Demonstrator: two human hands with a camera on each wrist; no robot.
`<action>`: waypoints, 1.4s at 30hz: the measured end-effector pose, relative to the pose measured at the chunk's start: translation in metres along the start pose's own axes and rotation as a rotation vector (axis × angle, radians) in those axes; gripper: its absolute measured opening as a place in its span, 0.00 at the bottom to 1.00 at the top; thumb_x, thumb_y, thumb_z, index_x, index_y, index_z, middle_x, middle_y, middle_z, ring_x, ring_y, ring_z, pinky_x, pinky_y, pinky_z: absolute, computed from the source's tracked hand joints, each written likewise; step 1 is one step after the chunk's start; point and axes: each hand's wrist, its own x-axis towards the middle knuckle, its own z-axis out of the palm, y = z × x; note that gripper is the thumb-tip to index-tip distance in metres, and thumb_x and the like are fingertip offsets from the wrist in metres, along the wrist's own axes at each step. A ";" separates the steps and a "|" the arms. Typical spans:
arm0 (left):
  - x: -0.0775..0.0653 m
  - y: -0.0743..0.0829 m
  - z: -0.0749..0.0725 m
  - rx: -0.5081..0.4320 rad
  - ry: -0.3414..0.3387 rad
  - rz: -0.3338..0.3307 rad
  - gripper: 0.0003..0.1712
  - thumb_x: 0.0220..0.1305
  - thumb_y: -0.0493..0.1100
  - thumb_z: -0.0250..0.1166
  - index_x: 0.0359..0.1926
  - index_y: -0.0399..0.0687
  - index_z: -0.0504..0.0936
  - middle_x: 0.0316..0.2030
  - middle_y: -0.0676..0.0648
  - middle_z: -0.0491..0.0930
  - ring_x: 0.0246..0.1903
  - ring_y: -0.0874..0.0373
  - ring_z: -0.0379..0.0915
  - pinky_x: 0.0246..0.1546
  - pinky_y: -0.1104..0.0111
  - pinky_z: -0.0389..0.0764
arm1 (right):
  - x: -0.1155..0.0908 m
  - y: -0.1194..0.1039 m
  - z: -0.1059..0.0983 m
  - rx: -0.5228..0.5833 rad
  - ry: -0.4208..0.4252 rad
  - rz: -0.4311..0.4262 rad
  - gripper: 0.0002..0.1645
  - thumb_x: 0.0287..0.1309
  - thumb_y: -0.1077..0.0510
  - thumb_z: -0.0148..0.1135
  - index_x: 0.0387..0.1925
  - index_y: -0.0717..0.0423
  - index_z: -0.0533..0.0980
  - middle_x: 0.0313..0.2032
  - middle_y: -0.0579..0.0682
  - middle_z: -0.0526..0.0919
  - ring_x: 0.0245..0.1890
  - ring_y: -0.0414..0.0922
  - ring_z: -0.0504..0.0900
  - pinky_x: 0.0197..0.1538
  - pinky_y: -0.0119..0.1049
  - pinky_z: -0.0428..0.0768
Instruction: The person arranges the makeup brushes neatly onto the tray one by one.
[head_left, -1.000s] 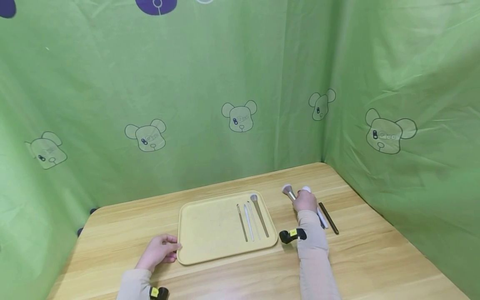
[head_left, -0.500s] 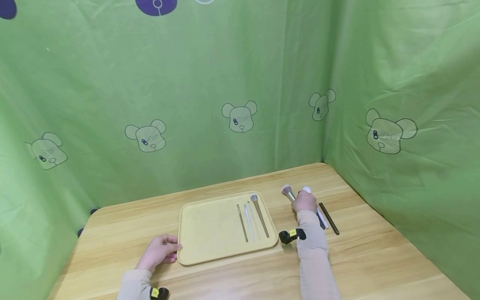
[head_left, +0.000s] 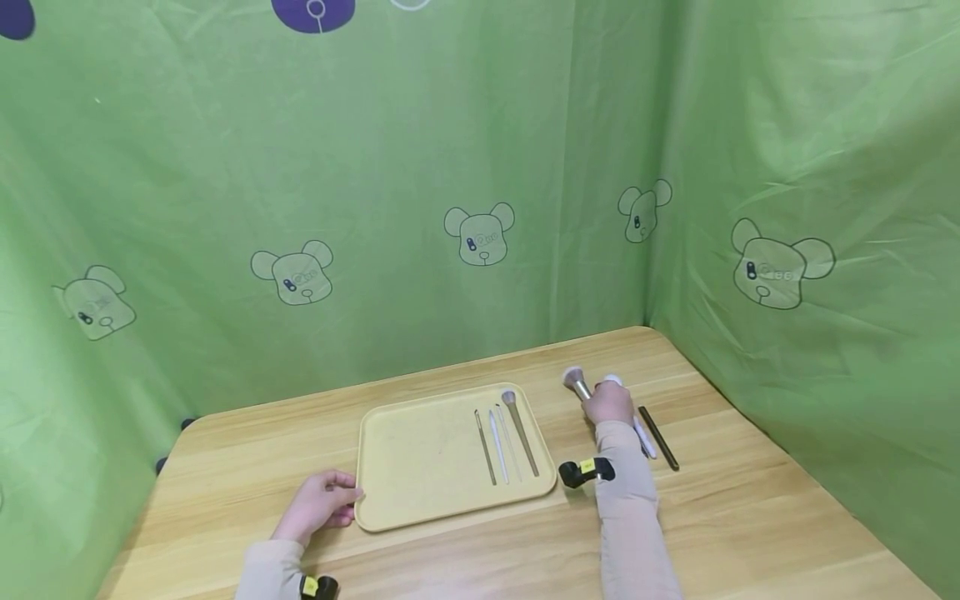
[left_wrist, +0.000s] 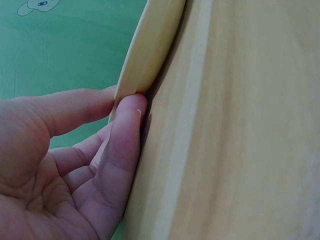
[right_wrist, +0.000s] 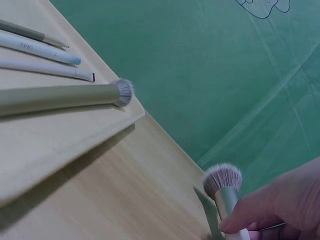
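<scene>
The left hand (head_left: 318, 504) pinches the rim of a yellow tray (head_left: 420, 462) at its near left corner, thumb above and fingers below, as the left wrist view shows. To the right of the tray, the right hand (head_left: 609, 403) grips a makeup brush (right_wrist: 223, 181) just below its metal ferrule. Its fluffy, pale-tipped head points away from the person. Several brushes lie side by side on the tray's right part, among them a thick brown-handled brush (head_left: 521, 433) and a pale blue-white one (head_left: 498, 446). The right hand hides most of the held brush's handle.
A white round-ended thing (head_left: 612, 378) shows beyond the right hand, and a white handle (head_left: 645, 437) on its near side. Farther right lies a dark stick-like thing (head_left: 658, 438). Green curtains (head_left: 405, 317) border the wooden table (head_left: 450, 567) at the back and right.
The brush head in the right hand has risen very slightly. The left hand and the tray stay where they were.
</scene>
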 end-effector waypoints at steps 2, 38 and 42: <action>0.000 0.000 0.000 0.001 0.002 0.001 0.22 0.49 0.39 0.66 0.44 0.33 0.72 0.27 0.44 0.77 0.22 0.57 0.74 0.26 0.67 0.82 | -0.001 -0.002 0.000 0.040 -0.016 0.015 0.16 0.43 0.62 0.63 0.36 0.67 0.76 0.31 0.64 0.81 0.27 0.54 0.78 0.32 0.46 0.77; 0.003 -0.002 -0.001 0.001 -0.012 0.000 0.21 0.50 0.40 0.65 0.44 0.33 0.71 0.26 0.45 0.77 0.22 0.58 0.74 0.25 0.68 0.82 | -0.009 -0.047 -0.003 0.190 -0.034 -0.066 0.12 0.45 0.57 0.63 0.30 0.63 0.78 0.29 0.59 0.81 0.28 0.50 0.77 0.33 0.40 0.77; 0.003 -0.001 -0.001 0.008 -0.004 -0.006 0.22 0.50 0.40 0.65 0.44 0.32 0.71 0.26 0.45 0.77 0.22 0.58 0.74 0.25 0.68 0.82 | -0.012 -0.055 0.001 0.183 -0.054 -0.081 0.13 0.44 0.56 0.64 0.30 0.63 0.78 0.29 0.58 0.81 0.28 0.50 0.77 0.33 0.40 0.77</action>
